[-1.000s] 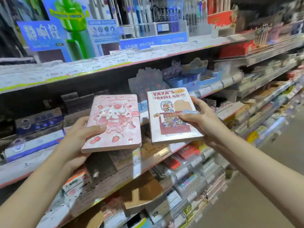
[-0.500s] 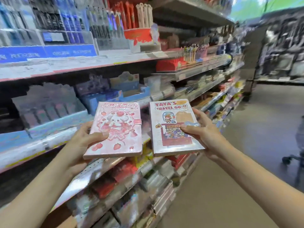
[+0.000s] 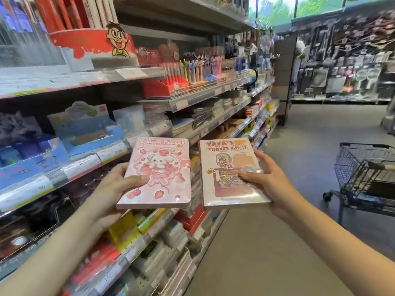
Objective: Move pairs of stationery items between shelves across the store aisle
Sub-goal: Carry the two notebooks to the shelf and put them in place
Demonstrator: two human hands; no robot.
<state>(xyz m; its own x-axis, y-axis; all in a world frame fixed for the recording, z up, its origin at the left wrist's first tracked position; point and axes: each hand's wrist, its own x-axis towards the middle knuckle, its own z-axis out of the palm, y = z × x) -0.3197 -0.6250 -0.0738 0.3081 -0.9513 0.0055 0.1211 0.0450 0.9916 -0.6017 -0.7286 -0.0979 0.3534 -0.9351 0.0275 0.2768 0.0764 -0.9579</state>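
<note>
Our fingers clamp both books, thumbs on the covers: left hand (image 3: 111, 189) on the pink notebook (image 3: 157, 174), right hand (image 3: 270, 184) on the white notebook (image 3: 230, 171), side by side beside the near left shelf (image 3: 89, 165). Crossing, we should keep them level and clear the cart (image 3: 367, 174) at right.

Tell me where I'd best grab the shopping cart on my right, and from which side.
Probably the cart's handle bar, the dark horizontal bar across its near end. Come from the aisle side, facing that end: the bar looks round and hand-sized, while the wire basket walls offer only thin mesh. Both hands hold notebooks, so one must be freed first.
</note>
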